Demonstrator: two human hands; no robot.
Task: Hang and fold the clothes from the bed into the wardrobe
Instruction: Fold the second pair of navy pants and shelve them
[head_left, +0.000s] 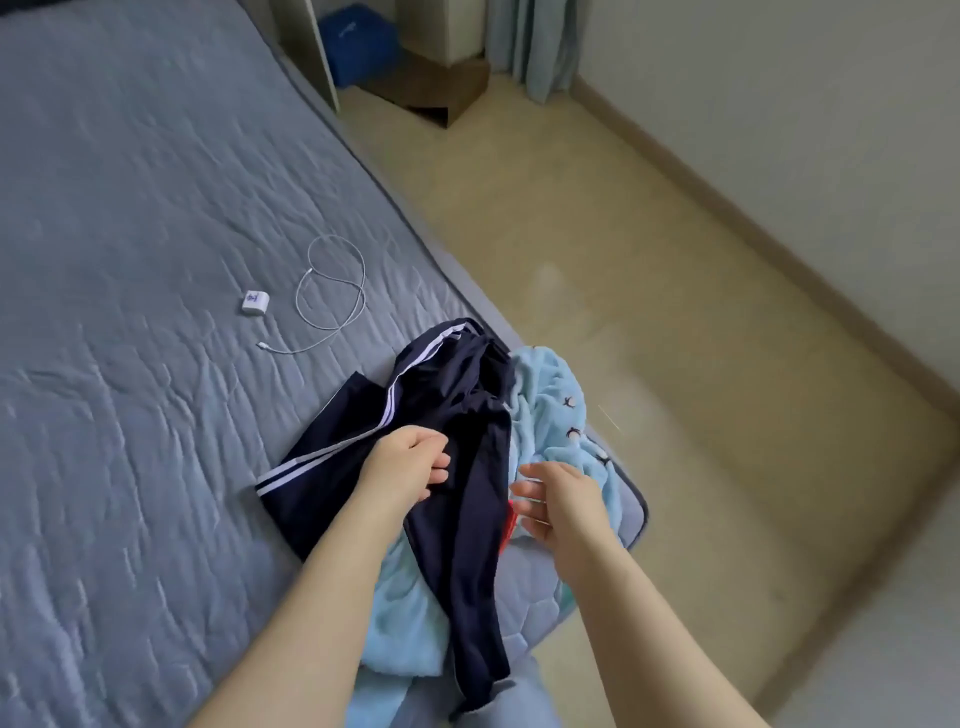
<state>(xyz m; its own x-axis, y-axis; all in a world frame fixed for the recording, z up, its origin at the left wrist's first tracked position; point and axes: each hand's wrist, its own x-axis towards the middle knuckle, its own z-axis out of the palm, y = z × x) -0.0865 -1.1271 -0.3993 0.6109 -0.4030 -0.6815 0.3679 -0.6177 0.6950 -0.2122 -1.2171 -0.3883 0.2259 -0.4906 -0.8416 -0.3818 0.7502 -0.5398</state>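
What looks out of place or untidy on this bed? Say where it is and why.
The trousers lie crumpled and twisted across a light blue garment at the corner of the bed, unfolded. Further up, a white charger and its looped cable lie loose; they are not clothes.

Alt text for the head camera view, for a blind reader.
A left hand grips navy trousers with white stripes, lying over a light blue garment at the corner of a grey bed; the right hand hovers open beside them. A white charger and cable lie nearby.
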